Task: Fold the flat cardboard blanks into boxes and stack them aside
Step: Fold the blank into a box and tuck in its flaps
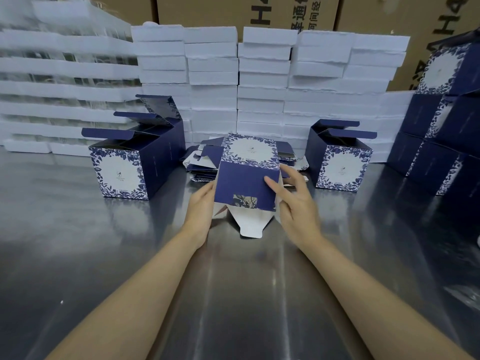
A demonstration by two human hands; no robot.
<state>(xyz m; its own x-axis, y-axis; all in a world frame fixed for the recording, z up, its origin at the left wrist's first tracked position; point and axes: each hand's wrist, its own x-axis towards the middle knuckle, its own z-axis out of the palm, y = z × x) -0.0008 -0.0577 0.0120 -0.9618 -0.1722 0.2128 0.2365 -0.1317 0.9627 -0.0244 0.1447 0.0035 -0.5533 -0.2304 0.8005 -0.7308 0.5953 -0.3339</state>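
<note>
A half-formed navy box (244, 181) with a white floral panel is held over the middle of the steel table. My left hand (201, 203) grips its left side. My right hand (291, 201) holds the right edge, thumb pressed on the blue face. A white flap (250, 224) hangs loose below the box. Behind it lies a pile of flat blanks (202, 165). Folded boxes with lids up stand at the left (124, 172) and right (340, 167).
The steel table (78, 242) carries a wall of white foam trays (262, 81) at the back. A stack of closed navy boxes (446, 131) rises at the right edge. Brown cartons (233, 11) stand behind everything.
</note>
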